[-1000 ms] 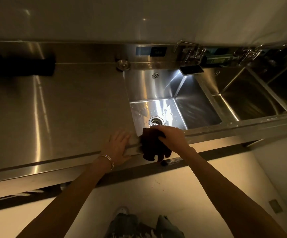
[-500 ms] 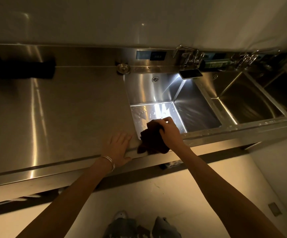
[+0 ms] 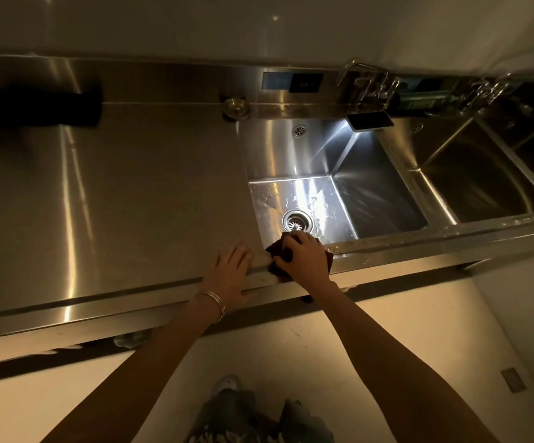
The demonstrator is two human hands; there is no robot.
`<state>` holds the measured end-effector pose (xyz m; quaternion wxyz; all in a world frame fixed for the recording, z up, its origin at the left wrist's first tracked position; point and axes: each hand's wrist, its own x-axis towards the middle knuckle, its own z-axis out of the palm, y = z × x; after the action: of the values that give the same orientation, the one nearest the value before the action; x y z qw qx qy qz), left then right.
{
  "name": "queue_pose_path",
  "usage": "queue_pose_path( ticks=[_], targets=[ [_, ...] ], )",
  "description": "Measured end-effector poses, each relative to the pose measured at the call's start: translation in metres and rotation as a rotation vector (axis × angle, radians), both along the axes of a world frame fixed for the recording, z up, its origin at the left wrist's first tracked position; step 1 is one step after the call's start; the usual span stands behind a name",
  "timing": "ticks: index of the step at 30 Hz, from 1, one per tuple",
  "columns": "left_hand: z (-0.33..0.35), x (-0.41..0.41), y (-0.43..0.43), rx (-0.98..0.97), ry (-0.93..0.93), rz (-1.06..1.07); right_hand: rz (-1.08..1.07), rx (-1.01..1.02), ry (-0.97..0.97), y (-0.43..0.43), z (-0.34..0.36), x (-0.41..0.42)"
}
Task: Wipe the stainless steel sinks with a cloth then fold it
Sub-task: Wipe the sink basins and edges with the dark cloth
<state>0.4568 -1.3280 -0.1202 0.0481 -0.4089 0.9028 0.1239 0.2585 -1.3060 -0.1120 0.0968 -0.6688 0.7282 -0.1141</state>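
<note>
A dark cloth (image 3: 277,249) lies bunched on the front rim of the left stainless steel sink (image 3: 377,193). My right hand (image 3: 304,259) grips it with curled fingers and covers most of it. My left hand (image 3: 232,271) rests flat with straight fingers on the counter's front edge, just left of the cloth; a bangle is on its wrist. The sink floor is wet around the round drain (image 3: 297,220). A second sink (image 3: 483,183) sits to the right, beyond a narrow divider.
A wide steel counter (image 3: 115,193) stretches left of the sinks, with a dark object (image 3: 41,105) at its back left. Taps (image 3: 374,86) and a small dark tray (image 3: 369,122) sit along the back ledge. A round fitting (image 3: 236,107) stands behind the sink's left corner.
My right hand has pulled the cloth back from the sink's inner front wall onto the front rim, nearer to me. The drain shows again. My left hand stays put.
</note>
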Motion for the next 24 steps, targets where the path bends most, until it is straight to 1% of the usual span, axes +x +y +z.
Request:
queue_pose_path(
  ticks=[3, 5, 7, 9, 12, 15, 19, 22, 24],
  targets=[
    [0.0, -0.01, 0.0, 0.025, 0.043, 0.002, -0.015, -0.065, -0.088, 0.012, 0.0, -0.018],
    [0.001, -0.02, 0.0, 0.05, 0.025, -0.016, -0.099, -0.043, -0.114, 0.018, 0.002, -0.04],
    [0.0, -0.029, 0.001, 0.054, 0.023, -0.029, -0.217, -0.008, -0.108, 0.023, 0.003, -0.068],
    [-0.004, -0.035, -0.001, 0.018, 0.017, -0.024, -0.311, 0.02, -0.097, 0.026, 0.004, -0.096],
    [-0.005, -0.039, -0.002, 0.034, 0.026, -0.014, -0.359, 0.029, -0.104, 0.03, 0.004, -0.116],
    [-0.004, -0.045, -0.002, 0.065, 0.09, 0.011, -0.282, 0.022, -0.08, 0.029, 0.0, -0.1],
    [-0.004, -0.058, -0.002, 0.068, 0.088, 0.039, -0.103, -0.044, 0.015, 0.022, -0.002, -0.069],
    [-0.004, -0.078, 0.0, 0.07, 0.106, 0.046, -0.037, -0.081, 0.007, 0.024, -0.002, -0.089],
    [-0.002, -0.096, 0.002, 0.081, 0.08, 0.053, -0.058, -0.069, 0.017, 0.029, -0.001, -0.119]
  ],
)
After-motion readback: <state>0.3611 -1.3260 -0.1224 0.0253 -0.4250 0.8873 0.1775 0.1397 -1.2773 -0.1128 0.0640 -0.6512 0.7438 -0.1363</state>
